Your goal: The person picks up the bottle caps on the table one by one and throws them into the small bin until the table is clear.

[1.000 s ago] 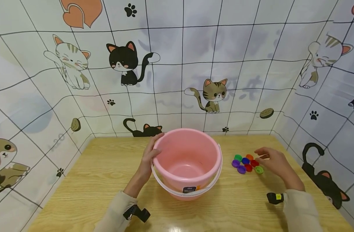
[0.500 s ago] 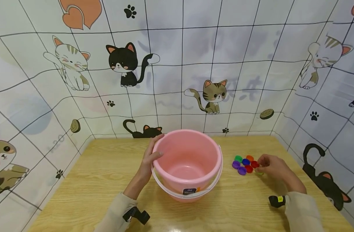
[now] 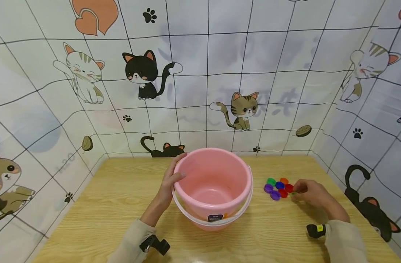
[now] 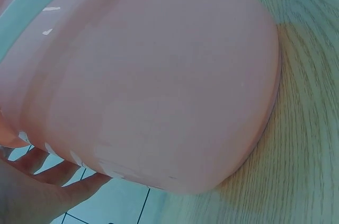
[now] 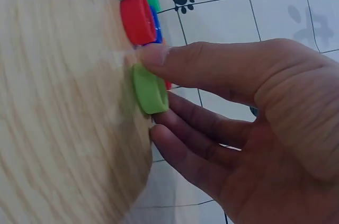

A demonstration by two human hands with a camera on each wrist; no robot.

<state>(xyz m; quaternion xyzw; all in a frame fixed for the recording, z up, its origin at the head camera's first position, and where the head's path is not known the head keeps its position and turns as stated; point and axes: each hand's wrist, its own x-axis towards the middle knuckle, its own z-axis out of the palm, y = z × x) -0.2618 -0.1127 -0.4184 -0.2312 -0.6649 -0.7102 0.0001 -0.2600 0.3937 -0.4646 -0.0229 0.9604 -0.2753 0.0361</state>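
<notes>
A pink bucket [image 3: 213, 162] stands on the table, its white handle [image 3: 216, 222] hanging down in front. My left hand [image 3: 167, 182] grips its left side, thumb over the rim and fingers [image 4: 55, 173] along the outside. To the right lies a cluster of small plastic bottle caps, among them a purple cap [image 3: 275, 195], a blue cap [image 3: 280, 185] and a red cap [image 3: 283, 193]. At the cluster's right edge my right hand [image 3: 313, 193] pinches a light green bottle cap [image 5: 150, 91] between thumb and fingers. In the head view this hand hides most of it.
The wooden table [image 3: 121, 219] reaches back to a white cloth wall [image 3: 193, 87] with a grid and cartoon cats. Similar walls close in on both sides. An orange cap [image 3: 284, 180] and a green cap [image 3: 271, 181] lie at the back of the cluster.
My right hand has come down over the light green cap and its fingers have closed on it. The left hand stays on the bucket. The head view has shifted slightly.
</notes>
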